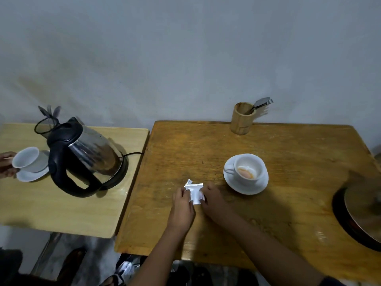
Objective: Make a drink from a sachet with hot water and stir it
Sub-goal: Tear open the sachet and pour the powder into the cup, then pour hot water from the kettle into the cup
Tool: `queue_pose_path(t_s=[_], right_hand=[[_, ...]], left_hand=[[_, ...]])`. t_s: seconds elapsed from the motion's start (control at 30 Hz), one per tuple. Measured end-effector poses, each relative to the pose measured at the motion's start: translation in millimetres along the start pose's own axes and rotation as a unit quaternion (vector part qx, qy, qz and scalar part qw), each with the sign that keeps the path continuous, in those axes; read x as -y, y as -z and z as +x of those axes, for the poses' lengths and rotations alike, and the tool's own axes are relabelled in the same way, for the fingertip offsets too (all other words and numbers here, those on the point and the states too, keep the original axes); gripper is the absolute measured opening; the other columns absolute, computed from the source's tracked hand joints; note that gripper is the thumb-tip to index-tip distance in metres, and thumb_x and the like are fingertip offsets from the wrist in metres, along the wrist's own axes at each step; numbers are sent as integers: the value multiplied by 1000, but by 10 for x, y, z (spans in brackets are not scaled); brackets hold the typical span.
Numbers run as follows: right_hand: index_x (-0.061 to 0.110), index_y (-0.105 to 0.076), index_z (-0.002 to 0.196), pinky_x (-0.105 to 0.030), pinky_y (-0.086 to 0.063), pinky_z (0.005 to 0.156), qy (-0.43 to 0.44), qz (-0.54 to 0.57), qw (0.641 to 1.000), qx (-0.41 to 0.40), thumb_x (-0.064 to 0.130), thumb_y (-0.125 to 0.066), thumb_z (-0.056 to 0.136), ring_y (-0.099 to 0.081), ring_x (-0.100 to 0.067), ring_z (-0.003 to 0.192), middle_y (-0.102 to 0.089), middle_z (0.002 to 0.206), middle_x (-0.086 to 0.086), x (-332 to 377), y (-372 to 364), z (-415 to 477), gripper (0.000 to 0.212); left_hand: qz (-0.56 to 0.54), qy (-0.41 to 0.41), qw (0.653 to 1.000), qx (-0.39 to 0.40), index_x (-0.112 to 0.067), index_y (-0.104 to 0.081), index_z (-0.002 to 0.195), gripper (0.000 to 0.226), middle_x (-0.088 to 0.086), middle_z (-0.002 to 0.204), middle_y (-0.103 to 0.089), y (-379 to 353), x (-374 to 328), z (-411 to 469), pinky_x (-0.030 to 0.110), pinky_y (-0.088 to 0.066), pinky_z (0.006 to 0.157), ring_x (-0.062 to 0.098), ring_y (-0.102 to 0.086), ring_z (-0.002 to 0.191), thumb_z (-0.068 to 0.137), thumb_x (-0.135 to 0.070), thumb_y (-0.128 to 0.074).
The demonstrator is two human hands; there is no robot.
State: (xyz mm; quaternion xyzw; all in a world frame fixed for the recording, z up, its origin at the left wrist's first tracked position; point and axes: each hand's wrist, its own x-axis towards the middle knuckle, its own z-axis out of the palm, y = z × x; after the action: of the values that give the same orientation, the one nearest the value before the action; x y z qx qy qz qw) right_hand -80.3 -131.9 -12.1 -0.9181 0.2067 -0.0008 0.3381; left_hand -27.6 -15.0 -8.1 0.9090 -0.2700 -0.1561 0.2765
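Note:
A small white sachet [194, 192] lies on the brown wooden table [288, 203], its top corner torn and sticking up. My left hand [182, 209] grips its left side and my right hand [214, 201] grips its right side. Just to the right, a white cup [248, 168] stands on a white saucer [245, 187] with pale orange powder at its bottom. A steel electric kettle [86, 155] with a black handle sits on its base on the lighter table at the left. Spoons and a fork [260, 104] stand in a wooden holder [242, 118] at the back.
Another person's hand [7, 165] at the far left holds a second white cup [26, 159] over a saucer [31, 175] on the light table [61, 203]. A round metal lid on a dark base [362, 213] sits at the right edge. A black mesh holder [44, 125] stands behind the kettle.

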Motion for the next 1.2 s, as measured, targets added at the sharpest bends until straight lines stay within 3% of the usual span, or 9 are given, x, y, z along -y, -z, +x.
queue_pose_path(t_s=[0.23, 0.33, 0.43, 0.53, 0.6, 0.7, 0.83, 0.97, 1.2], right_hand=[[4, -60, 101, -26, -35, 81, 37, -40, 997, 52, 7, -46, 90, -46, -26, 115, -49, 121, -12, -5, 24, -23, 18], [7, -59, 115, -29, -38, 93, 61, -51, 994, 81, 8, -45, 91, -44, -23, 121, -49, 131, -9, 36, 19, -69, 28], [11, -55, 124, -27, -39, 91, 83, -61, 992, 74, 12, -47, 91, -48, -22, 120, -51, 133, -7, 69, 82, -125, 33], [6, -64, 106, -38, -53, 85, 108, -28, 993, -21, 20, -47, 89, -61, -27, 98, -65, 109, -15, 32, 370, -211, 28], [1, -67, 95, -37, -53, 77, 100, 40, 987, -122, 18, -47, 86, -63, -25, 86, -68, 92, -16, -59, 671, -245, 28], [3, -66, 100, -28, -47, 77, 62, 61, 964, -253, 8, -50, 89, -58, -16, 85, -67, 96, -12, -158, 1335, -348, 20], [2, -66, 102, -15, -42, 78, 16, 32, 907, -420, 3, -51, 91, -55, -12, 90, -66, 99, -11, -413, 2261, -632, 19], [1, -65, 104, -7, -39, 76, -66, 20, 831, -552, 5, -48, 93, -54, -11, 91, -61, 97, -3, -756, 2912, -1097, 21], [4, -64, 107, -24, -37, 83, -275, 125, 695, -652, 16, -44, 95, -56, -29, 106, -64, 112, -17, -1538, 3076, -1743, 27]], left_hand=[[83, 6, 996, 29, -3, -45, 127, 41, 11, 137, -39, 9, 0, 119, 29, -43, 98, 24, -37, 126, 87, -5, -47], [121, 35, 991, 51, -4, -44, 127, 43, 11, 139, -37, 45, 32, 130, 29, -41, 99, 25, -35, 128, 85, -7, -51], [140, 65, 986, 60, -2, -39, 132, 54, 11, 141, -35, 106, 74, 183, 29, -38, 103, 26, -34, 130, 81, -10, -56], [96, 65, 993, 27, -1, -46, 128, 46, 13, 138, -39, 162, -117, 308, 33, -36, 106, 29, -37, 128, 84, -10, -57], [50, 34, 998, -5, 1, -54, 118, 30, 16, 131, -48, 187, -326, 428, 34, -38, 101, 30, -43, 122, 88, -6, -50], [-57, 23, 998, -21, 1, -58, 106, 23, 18, 117, -55, 191, -617, 609, 32, -39, 86, 30, -52, 107, 93, -8, -42], [-144, 66, 987, -8, 2, -57, 106, 30, 23, 115, -58, 69, -859, 805, 42, -44, 88, 34, -55, 103, 96, -16, -36], [-211, 124, 970, 5, 0, -54, 120, 37, 20, 125, -56, -63, -1012, 826, 43, -41, 97, 34, -52, 114, 99, -22, -34], [-263, 130, 956, -20, 1, -56, 117, 34, 23, 120, -59, -293, -1047, 879, 45, -42, 96, 37, -54, 112, 99, -19, -36]])
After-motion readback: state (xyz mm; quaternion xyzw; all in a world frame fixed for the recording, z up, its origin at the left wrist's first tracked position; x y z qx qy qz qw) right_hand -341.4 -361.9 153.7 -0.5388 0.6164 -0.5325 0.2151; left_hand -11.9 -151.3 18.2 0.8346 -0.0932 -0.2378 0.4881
